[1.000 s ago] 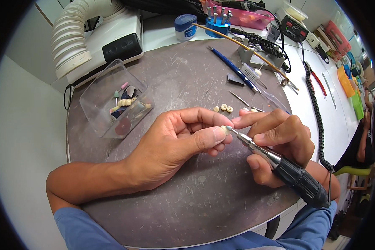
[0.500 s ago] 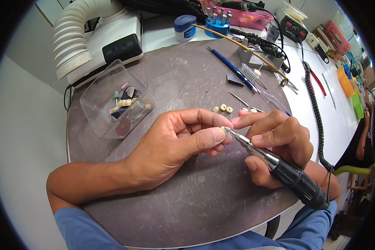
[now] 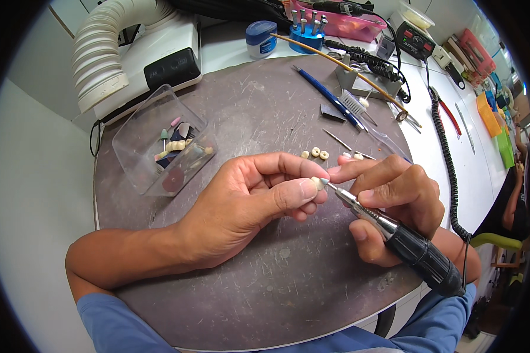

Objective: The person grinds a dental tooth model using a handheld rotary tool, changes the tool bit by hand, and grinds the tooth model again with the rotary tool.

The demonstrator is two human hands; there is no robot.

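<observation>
Near the left edge of the grey tabletop, a clear plastic box with burs and cream pieces inside. Beyond the far edge, a blue-lidded jar and a blue bur stand. Toward the right edge, a blue pen and a brush. Just past the fingertips, loose cream beads. Above the middle, pinched in the left grip, a small cream piece, partly covered by the thumb; long axis impossible to tell. In the right grip, closed pen-fashion, a handpiece, slanting far-left from the near-right edge, bluish tip aimed at the piece.
</observation>
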